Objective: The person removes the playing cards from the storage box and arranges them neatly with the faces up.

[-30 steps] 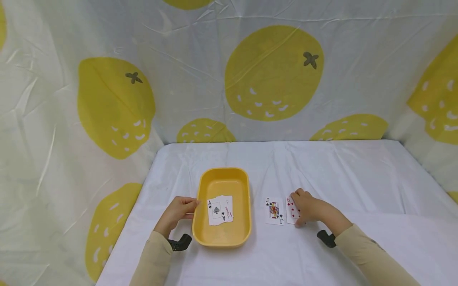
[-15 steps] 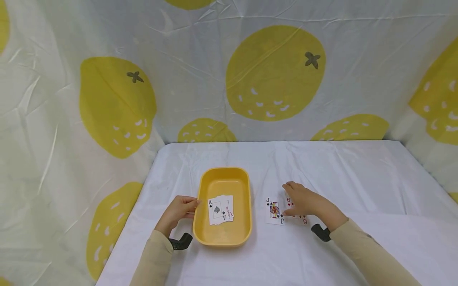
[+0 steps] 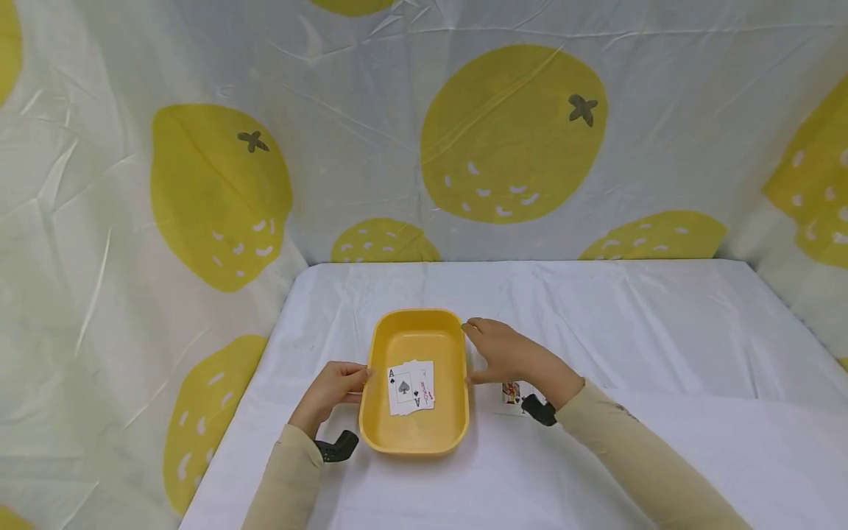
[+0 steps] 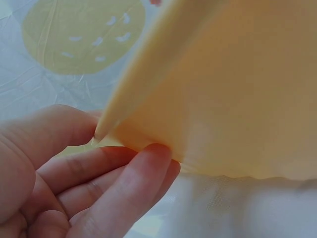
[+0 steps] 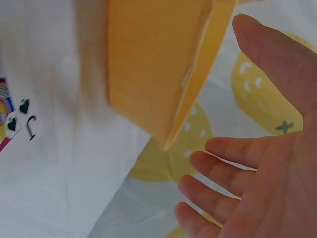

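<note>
Head view: below centre, the tray (image 3: 414,436) holds cards (image 3: 427,390), an ace (image 3: 403,391) on top. At its left edge the left hand (image 3: 333,390) pinches the rim; just beside its right edge the right hand (image 3: 513,358) spreads its fingers, holding nothing. Right of the tray lies a jack (image 3: 511,397), partly hidden.

Below the left hand (image 3: 334,394) and right hand (image 3: 520,361) spreads a bench (image 3: 636,456) draped in creased white cloth (image 3: 649,316). Beyond both, a pale, wrinkled back sheet (image 3: 358,147) rises, printed with yellow lemons (image 3: 513,132), a large one straight ahead of the right hand. A matching left sheet (image 3: 86,309) hangs left of the left hand; a right sheet (image 3: 815,294) stands well to the right hand's right. Soft light glints on the folds.
</note>
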